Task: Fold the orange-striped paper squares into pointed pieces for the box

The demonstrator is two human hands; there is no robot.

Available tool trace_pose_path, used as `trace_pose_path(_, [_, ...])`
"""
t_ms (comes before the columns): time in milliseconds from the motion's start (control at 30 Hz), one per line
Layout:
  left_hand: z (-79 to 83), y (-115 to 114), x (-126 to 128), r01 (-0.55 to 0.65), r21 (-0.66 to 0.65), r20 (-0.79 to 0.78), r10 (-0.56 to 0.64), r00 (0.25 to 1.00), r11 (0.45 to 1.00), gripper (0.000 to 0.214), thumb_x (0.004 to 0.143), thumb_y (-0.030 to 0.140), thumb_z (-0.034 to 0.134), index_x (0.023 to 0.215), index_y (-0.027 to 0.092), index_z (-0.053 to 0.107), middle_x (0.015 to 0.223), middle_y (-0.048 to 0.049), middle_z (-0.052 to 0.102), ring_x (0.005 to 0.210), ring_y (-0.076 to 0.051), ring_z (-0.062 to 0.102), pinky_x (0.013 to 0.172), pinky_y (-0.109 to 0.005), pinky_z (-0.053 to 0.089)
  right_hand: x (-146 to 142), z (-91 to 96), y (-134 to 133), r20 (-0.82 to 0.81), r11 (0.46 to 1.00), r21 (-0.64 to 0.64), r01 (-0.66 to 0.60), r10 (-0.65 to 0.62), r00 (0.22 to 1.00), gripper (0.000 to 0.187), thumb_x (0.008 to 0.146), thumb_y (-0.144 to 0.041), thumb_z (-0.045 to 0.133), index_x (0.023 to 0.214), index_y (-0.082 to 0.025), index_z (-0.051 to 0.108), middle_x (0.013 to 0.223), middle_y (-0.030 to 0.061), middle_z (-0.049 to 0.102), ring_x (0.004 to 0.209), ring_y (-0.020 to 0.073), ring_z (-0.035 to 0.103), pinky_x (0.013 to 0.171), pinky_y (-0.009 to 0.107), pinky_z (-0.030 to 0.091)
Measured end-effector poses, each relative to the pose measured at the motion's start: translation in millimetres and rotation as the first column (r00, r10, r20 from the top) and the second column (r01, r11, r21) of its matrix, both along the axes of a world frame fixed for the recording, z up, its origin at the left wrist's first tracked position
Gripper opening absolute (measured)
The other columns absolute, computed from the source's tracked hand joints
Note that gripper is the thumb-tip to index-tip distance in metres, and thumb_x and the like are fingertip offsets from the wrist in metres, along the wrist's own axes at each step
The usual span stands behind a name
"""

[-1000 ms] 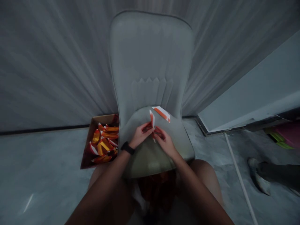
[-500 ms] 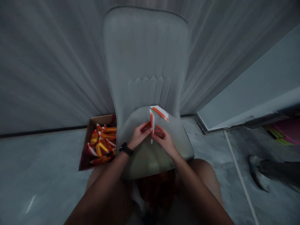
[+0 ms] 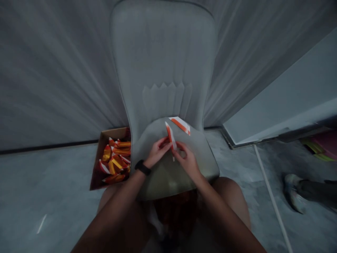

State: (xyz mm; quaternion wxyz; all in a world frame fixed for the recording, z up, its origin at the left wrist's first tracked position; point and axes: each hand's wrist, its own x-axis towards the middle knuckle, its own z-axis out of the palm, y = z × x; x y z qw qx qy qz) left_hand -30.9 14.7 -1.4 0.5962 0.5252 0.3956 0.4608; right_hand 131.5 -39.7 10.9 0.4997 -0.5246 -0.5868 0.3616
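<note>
Above the seat of a grey chair [image 3: 152,179], both hands hold a narrow orange-and-white piece of folded paper or card [image 3: 170,133]. My left hand [image 3: 158,151], with a black watch on its wrist, pinches it from the left. From the other side my right hand [image 3: 185,156] grips its lower right edge. The piece is tilted, its pointed top leaning left. Flat on the seat behind it lies a second orange-and-white piece [image 3: 181,125]. Print on either piece is too blurred to read.
An open cardboard box [image 3: 113,133] with several orange, gold and white folded pieces [image 3: 116,165] stands on the floor left of the chair. A grey curtain hangs behind. At the right are a white panel [image 3: 284,95] and another person's shoe [image 3: 293,193].
The held piece has turned from nearly upright to a leftward tilt, showing more of its face. Both hands still hold it. The whole view has shifted slightly.
</note>
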Motion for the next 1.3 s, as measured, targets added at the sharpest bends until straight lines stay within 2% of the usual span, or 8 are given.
trace_pose_path(333, [-4.4, 0, 2, 0.049, 0.008, 0.004, -0.049, 0.999, 0.999, 0.059, 0.079, 0.048, 0.076, 0.126, 0.014, 0.065, 0.121, -0.0128, 0.072, 0.108, -0.026, 0.069, 0.094, -0.04, 0.057, 5, 0.3, 3, -0.131, 0.993, -0.084, -0.077, 0.066, 0.989, 0.042, 0.085, -0.04, 0.072, 0.125, -0.026, 0.068, 0.122, 0.0077, 0.072, 0.112, 0.0256, 0.067, 0.103, 0.044, 0.052])
trace_pose_path(500, [-5.7, 1, -2, 0.011, 0.012, -0.045, -0.011, 0.999, 1.0, 0.054, 0.083, 0.048, 0.072, 0.124, 0.014, 0.066, 0.125, -0.0124, 0.07, 0.114, -0.028, 0.066, 0.101, -0.041, 0.052, 3, 4.6, 2, -0.171, 0.99, -0.089, -0.105, 0.089, 0.981, 0.045, 0.088, -0.04, 0.067, 0.13, -0.022, 0.065, 0.123, 0.0093, 0.072, 0.112, 0.0244, 0.068, 0.101, 0.042, 0.053])
trace_pose_path(700, [-14.2, 2, 4, -0.033, 0.016, -0.008, 0.033, 0.999, 0.999, 0.052, 0.083, 0.043, 0.071, 0.126, 0.017, 0.056, 0.107, -0.0085, 0.072, 0.098, -0.021, 0.068, 0.087, -0.034, 0.055, 7, -2.7, 1, 0.103, 0.997, 0.003, -0.078, 0.077, 0.992, 0.04, 0.095, -0.032, 0.056, 0.133, -0.022, 0.062, 0.126, 0.0093, 0.07, 0.116, 0.0236, 0.067, 0.102, 0.041, 0.052])
trace_pose_path(800, [-16.5, -1, 9, -0.05, 0.073, -0.046, 0.054, 0.998, 0.996, 0.037, 0.087, 0.041, 0.067, 0.114, 0.019, 0.055, 0.099, -0.0059, 0.07, 0.092, -0.018, 0.067, 0.082, -0.031, 0.053, 7, -9.7, 1, 0.269, 0.995, 0.075, -0.064, 0.042, 0.962, 0.04, 0.094, -0.026, 0.053, 0.134, -0.021, 0.061, 0.128, 0.0101, 0.069, 0.118, 0.0242, 0.065, 0.103, 0.041, 0.051])
trace_pose_path(967, [-11.1, -10, 10, 0.03, 0.188, -0.293, 0.026, 0.956, 0.982, 0.018, 0.094, 0.036, 0.056, 0.098, 0.019, 0.059, 0.088, -0.0029, 0.067, 0.08, -0.015, 0.063, 0.074, -0.026, 0.049, -4, -15.7, 0, 0.445, 0.992, 0.108, 0.063, -0.105, 0.889, 0.043, 0.097, -0.028, 0.049, 0.138, -0.015, 0.056, 0.118, 0.0139, 0.072, 0.108, 0.0265, 0.068, 0.097, 0.042, 0.052])
trace_pose_path(1100, [-8.7, -12, 10, 0.06, 0.255, -0.47, 0.07, 0.88, 0.965, 0.021, 0.098, 0.036, 0.051, 0.101, 0.02, 0.063, 0.08, -0.0007, 0.066, 0.065, -0.013, 0.056, 0.063, -0.025, 0.044, -13, -13.8, 5, 0.558, 0.987, 0.104, 0.119, -0.157, 0.815, 0.035, 0.101, -0.027, 0.04, 0.118, -0.015, 0.068, 0.102, 0.0137, 0.076, 0.095, 0.0252, 0.07, 0.094, 0.039, 0.05])
trace_pose_path(1200, [-10.8, -6, 6, 0.018, 0.334, -0.436, 0.138, 0.89, 0.942, 0.024, 0.097, 0.04, 0.052, 0.098, 0.019, 0.065, 0.099, -0.0065, 0.065, 0.086, -0.016, 0.061, 0.075, -0.027, 0.049, -10, -10.6, 11, 0.559, 0.991, 0.061, 0.121, -0.134, 0.818, 0.037, 0.103, -0.027, 0.037, 0.102, -0.016, 0.073, 0.092, 0.0118, 0.076, 0.086, 0.0228, 0.07, 0.085, 0.032, 0.05])
trace_pose_path(1300, [-11.6, 1, -3, -0.001, 0.369, -0.384, 0.154, 0.91, 0.929, 0.026, 0.095, 0.042, 0.057, 0.092, 0.018, 0.066, 0.114, -0.0102, 0.058, 0.107, -0.021, 0.059, 0.088, -0.032, 0.051, 0, -7.1, 16, 0.504, 0.994, -0.007, 0.113, -0.093, 0.858, 0.035, 0.102, -0.03, 0.041, 0.099, -0.018, 0.073, 0.088, 0.0094, 0.077, 0.077, 0.0208, 0.07, 0.074, 0.028, 0.048])
